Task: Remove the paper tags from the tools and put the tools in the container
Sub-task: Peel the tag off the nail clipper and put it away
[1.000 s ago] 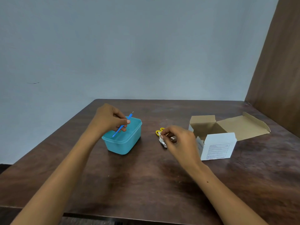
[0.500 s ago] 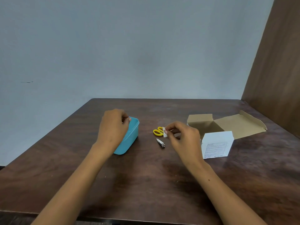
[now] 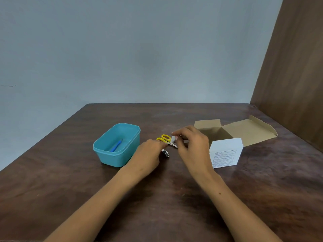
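Note:
A teal plastic container point(image 3: 104, 155) stands left of centre on the table, with a blue-handled tool point(image 3: 115, 146) lying inside it. Small yellow-handled scissors point(image 3: 165, 138) lie to its right, and a metal nail clipper point(image 3: 165, 153) lies just in front of them. My left hand point(image 3: 148, 155) rests on the table by the scissors' handles and the clipper, fingers reaching toward them; whether it grips anything is hidden. My right hand point(image 3: 190, 145) hovers over the scissors' blades and pinches a small white paper tag point(image 3: 173, 138) between thumb and forefinger.
An open cardboard box point(image 3: 248, 131) with a white printed front panel point(image 3: 225, 154) stands to the right of my hands. A brown wooden panel point(image 3: 293, 75) rises along the table's right side. A grey wall lies behind the table's far edge.
My left hand dropped the blue tool into the container and moved right to the scissors and clipper. My right hand lifted off the clipper with the white tag pinched and stays over the scissors.

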